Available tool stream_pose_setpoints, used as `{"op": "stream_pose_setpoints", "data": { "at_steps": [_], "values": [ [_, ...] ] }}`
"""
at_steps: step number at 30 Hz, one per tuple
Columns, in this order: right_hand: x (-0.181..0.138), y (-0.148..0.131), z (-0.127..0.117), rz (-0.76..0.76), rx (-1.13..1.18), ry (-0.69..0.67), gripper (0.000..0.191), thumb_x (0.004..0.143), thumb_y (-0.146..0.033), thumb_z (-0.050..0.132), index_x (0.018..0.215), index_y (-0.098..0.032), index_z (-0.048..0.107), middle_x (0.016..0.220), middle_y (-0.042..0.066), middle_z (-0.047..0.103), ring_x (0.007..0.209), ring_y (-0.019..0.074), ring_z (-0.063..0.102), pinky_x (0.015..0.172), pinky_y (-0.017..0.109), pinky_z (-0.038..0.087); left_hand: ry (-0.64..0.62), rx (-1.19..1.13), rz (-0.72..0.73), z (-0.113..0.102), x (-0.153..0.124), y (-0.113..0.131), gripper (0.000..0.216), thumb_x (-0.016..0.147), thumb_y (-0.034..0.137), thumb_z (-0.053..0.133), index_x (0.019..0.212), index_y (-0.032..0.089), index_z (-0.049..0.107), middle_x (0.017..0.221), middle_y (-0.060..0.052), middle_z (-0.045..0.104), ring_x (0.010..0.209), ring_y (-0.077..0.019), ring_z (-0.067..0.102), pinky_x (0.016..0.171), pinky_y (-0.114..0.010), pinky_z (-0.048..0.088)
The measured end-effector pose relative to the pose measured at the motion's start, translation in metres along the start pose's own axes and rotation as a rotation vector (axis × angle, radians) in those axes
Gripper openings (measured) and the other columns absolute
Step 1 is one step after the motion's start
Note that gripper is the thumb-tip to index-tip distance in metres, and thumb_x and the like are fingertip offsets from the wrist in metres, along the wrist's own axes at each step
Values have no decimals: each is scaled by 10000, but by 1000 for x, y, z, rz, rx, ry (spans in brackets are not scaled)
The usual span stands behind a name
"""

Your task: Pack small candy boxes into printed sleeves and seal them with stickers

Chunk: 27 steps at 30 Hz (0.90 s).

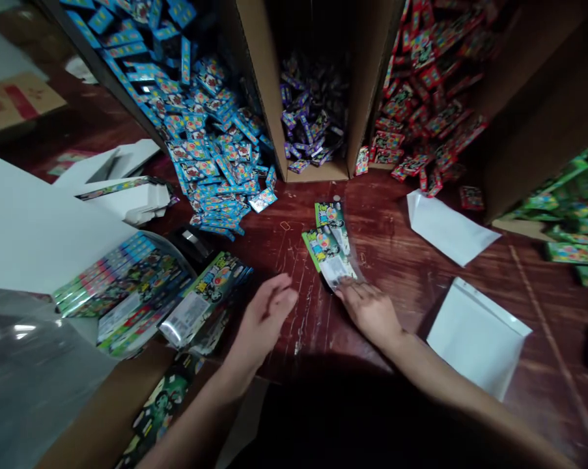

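Note:
My right hand (372, 312) is on the lower end of a flat clear plastic packet (336, 266) with a green printed header, its fingers bent over the edge. A second similar packet (329, 216) lies partly under the first, farther up the table. My left hand (267, 316) hovers to the left of them, fingers loosely curled with a gap to the thumb and nothing seen in it. Beside that hand is a stack of filled printed packets (200, 299). A black stapler-like object (196, 244) sits just behind the stack, partly hidden.
Open cartons hold small blue packs (210, 150), purple packs (313, 124), red packs (420, 111) and green packs (577, 228). White folded paper pieces (452, 228) and a white pouch (479, 339) lie at right. A clear bag of colourful boxes (122, 280) stands at left.

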State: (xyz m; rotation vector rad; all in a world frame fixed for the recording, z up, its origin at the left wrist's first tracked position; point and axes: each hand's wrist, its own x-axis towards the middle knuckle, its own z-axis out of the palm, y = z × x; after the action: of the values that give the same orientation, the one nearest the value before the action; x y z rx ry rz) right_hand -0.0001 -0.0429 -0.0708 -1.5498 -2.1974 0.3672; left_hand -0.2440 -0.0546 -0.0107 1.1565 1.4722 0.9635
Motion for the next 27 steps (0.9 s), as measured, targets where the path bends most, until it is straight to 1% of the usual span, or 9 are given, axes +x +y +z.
{"op": "stream_pose_setpoints", "data": {
  "at_steps": [2, 3, 7, 9, 11, 14, 16, 19, 27],
  "values": [
    [-18, -15, -11, 4, 36, 49, 333, 1053, -316, 428, 1058, -182, 733, 1101, 130, 775, 981, 249, 754, 894, 397, 585, -132, -321, -235, 33, 29, 7, 466, 867, 469, 694, 1203, 152, 632, 1262, -165, 681, 1090, -254, 694, 977, -443, 548],
    [-26, -23, -18, -23, 70, 65, 330, 1055, -308, 423, 1042, -190, 731, 1084, 112, 780, 968, 228, 757, 893, 368, 590, -185, -405, -292, 45, 41, 11, 449, 847, 458, 720, 1149, 133, 652, 1200, -170, 705, 1023, -244, 712, 941, -428, 561],
    [-38, -43, -52, -312, 326, 23, 278, 1036, -381, 482, 1144, -231, 690, 1225, 54, 740, 1169, 180, 684, 1026, 324, 545, -320, -403, -293, 68, 57, 27, 348, 746, 335, 820, 971, 101, 696, 935, -108, 745, 801, -198, 698, 809, -370, 566],
    [-30, -41, -67, -311, 357, 23, 447, 1008, -494, 498, 1339, -208, 590, 1403, 104, 628, 1314, 231, 582, 1100, 414, 500, -394, -305, -209, 68, 48, 31, 314, 751, 297, 809, 984, 116, 703, 933, -65, 737, 829, -180, 672, 827, -330, 535],
    [-14, -34, -78, -173, 283, 87, 581, 993, -507, 512, 1465, -171, 472, 1511, 160, 502, 1404, 290, 474, 1139, 501, 450, -479, -136, -70, 66, 37, 32, 263, 811, 310, 751, 1003, 139, 697, 941, -27, 718, 857, -163, 637, 826, -291, 502],
    [11, -25, -86, -28, 152, 125, 450, 992, -356, 538, 1407, -180, 545, 1381, 156, 574, 1309, 300, 530, 1092, 503, 490, -554, 98, 62, 62, 24, 30, 222, 896, 353, 644, 971, 145, 670, 853, 0, 656, 770, -142, 571, 729, -262, 469],
    [21, -26, -88, -29, 120, 79, 366, 982, -304, 554, 1324, -189, 616, 1251, 129, 638, 1199, 287, 589, 1036, 479, 533, -582, 155, 68, 59, 21, 30, 234, 917, 370, 608, 947, 143, 657, 800, 4, 613, 723, -134, 529, 670, -249, 447],
    [26, -32, -87, -34, 118, 51, 353, 979, -310, 570, 1306, -193, 632, 1240, 122, 643, 1165, 283, 611, 1016, 470, 551, -591, 138, 47, 54, 22, 33, 244, 915, 386, 609, 939, 147, 648, 787, 2, 593, 714, -132, 509, 633, -238, 434],
    [28, -20, -84, -76, 111, 39, 335, 981, -408, 561, 1255, -243, 656, 1138, 97, 666, 1080, 283, 647, 968, 476, 558, -556, -71, -35, 61, 20, 37, 159, 851, 290, 650, 901, 139, 666, 803, -13, 632, 729, -134, 551, 675, -239, 451]
  ]
}}
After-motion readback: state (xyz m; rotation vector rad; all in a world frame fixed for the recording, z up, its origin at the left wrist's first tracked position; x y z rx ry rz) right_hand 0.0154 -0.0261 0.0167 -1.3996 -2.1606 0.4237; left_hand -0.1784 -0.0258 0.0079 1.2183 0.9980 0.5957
